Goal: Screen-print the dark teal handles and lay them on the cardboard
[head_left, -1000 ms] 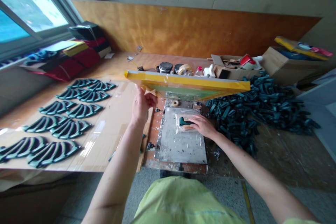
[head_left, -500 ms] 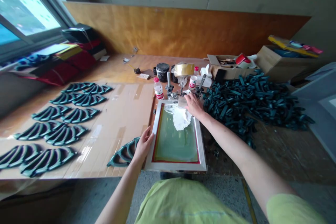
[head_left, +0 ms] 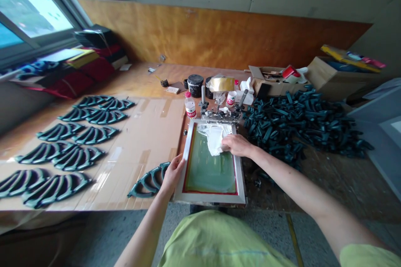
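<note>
A silk-screen frame (head_left: 240,179) with a silver rim and green mesh lies flat in front of me, with white ink (head_left: 203,128) near the far end of the mesh. My left hand (head_left: 173,172) grips the frame's left side. Over the right part of the mesh, my right hand (head_left: 237,146) is closed on a small, flat squeegee (head_left: 215,137), pale with ink and partly hidden by my fingers. Metal clamps (head_left: 219,117) hold the frame's far edge. Just left of my left hand lies a dark green, fan-shaped plastic part (head_left: 145,184).
Rows of similar fan-shaped parts (head_left: 78,153) lie on cardboard (head_left: 150,129) to the left. A heap of dark green pieces (head_left: 282,121) is on the right. Behind the clamps stand a red-capped bottle (head_left: 190,106), a black tub (head_left: 195,86) and a tape roll (head_left: 221,84). Cardboard boxes (head_left: 277,86) sit farther back.
My right hand has moved toward me from the frame's far end, onto the white ink, with the squeegee. My left hand stays at the frame's left side.
</note>
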Available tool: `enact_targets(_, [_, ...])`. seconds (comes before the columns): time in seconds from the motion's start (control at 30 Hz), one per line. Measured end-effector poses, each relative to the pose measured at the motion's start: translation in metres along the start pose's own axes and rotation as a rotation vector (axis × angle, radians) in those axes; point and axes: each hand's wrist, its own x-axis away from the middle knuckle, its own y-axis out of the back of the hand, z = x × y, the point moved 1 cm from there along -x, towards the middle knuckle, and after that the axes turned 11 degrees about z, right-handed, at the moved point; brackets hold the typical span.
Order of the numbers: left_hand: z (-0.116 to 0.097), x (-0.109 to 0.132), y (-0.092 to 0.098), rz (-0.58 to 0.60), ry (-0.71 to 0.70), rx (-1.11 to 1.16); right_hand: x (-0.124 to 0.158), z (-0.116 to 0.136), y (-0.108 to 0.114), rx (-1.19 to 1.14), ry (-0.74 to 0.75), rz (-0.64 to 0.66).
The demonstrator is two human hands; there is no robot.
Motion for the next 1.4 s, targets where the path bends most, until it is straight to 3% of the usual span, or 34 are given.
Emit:
enact_targets(0.07, [-0.002,0.001,-0.001,-0.007,-0.003,-0.007,-0.007,0.001,0.000,-0.002,-0.061,-0.071])
enact_targets(0.17, [-0.006,0.004,-0.001,-0.038,0.005,-0.023,-0.008,0.009,-0.017,0.044,-0.104,-0.234])
enact_targets(0.3, [-0.010,0.007,-0.002,-0.050,0.009,-0.012,0.008,0.017,-0.037,0.070,-0.032,-0.254])
enact_targets(0.43, [-0.018,0.009,-0.002,-0.010,0.015,0.012,-0.005,0.006,-0.007,-0.036,-0.083,-0.243])
enact_targets(0.6, [-0.053,0.020,0.001,0.082,0.065,0.022,-0.047,-0.012,0.046,-0.053,-0.330,-0.268])
enact_targets(0.73, [-0.098,0.023,0.003,0.083,-0.037,-0.005,-0.034,-0.048,0.061,-0.037,-0.479,-0.492])
enact_targets(0.8, [-0.122,0.017,0.001,0.061,-0.155,0.005,-0.014,-0.070,0.052,-0.096,-0.591,-0.583])
enact_targets(0.9, [-0.159,-0.001,-0.008,0.058,-0.374,0.056,0.010,-0.086,0.016,-0.213,-0.700,-0.528])
enact_targets(0.97, [-0.182,-0.014,-0.015,0.066,-0.447,0.070,0.016,-0.080,-0.015,-0.263,-0.648,-0.448])
enact_targets(1.07, [-0.203,-0.027,-0.024,0.053,-0.460,0.112,0.013,-0.056,-0.052,-0.261,-0.433,-0.334])
enact_targets(1.13, [-0.200,-0.027,-0.030,-0.023,-0.475,0.160,0.009,-0.042,-0.062,-0.226,-0.328,-0.274])
enact_targets(1.2, [-0.178,-0.019,-0.040,-0.079,-0.423,0.195,0.008,-0.030,-0.060,-0.203,-0.308,-0.260])
enact_targets(1.27, [-0.141,-0.005,-0.055,0.013,-0.194,0.186,0.009,-0.012,-0.053,-0.201,-0.295,-0.306])
enact_targets(1.33, [-0.096,0.013,-0.073,0.233,0.154,0.169,0.013,0.018,-0.051,-0.160,-0.247,-0.387])
enact_targets(1.4, [-0.057,0.029,-0.087,0.275,0.285,0.288,0.015,0.056,-0.056,-0.069,-0.128,-0.418])
